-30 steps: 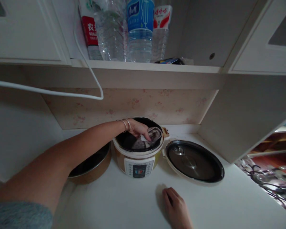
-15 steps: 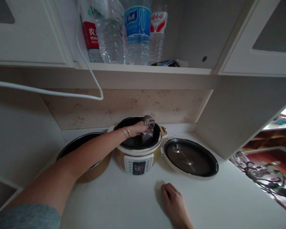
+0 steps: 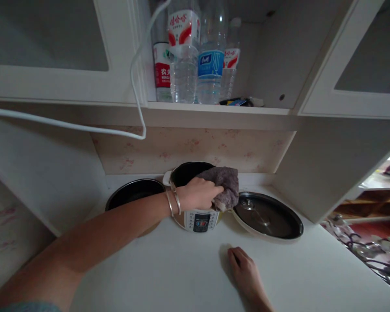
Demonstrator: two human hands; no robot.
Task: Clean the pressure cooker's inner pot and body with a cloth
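My left hand [image 3: 199, 193], with two bangles at the wrist, is closed on a bunched grey-purple cloth [image 3: 225, 186]. The cloth lies over the right side of the electric cooker [image 3: 203, 222], hiding that part of the rim. The cooker's dark inside [image 3: 188, 171] shows behind the hand. Low in the view, my right hand [image 3: 245, 273] rests on the white counter with its fingers curled in and nothing visible in them. Right of the cooker a round lid [image 3: 269, 216] lies with its dark inner face up.
Partly behind my left forearm stands a dark-lined round pot [image 3: 134, 189]. Several plastic bottles [image 3: 209, 65] stand on the cupboard shelf [image 3: 221, 108] overhead. A white cable [image 3: 110, 132] hangs in front at the left. Glassware and dark curved wire [image 3: 360, 247] are at the far right.
My left hand has brought the cloth up out of the cooker's inside and over its right rim. The camera view has shifted. My right hand stays on the counter.
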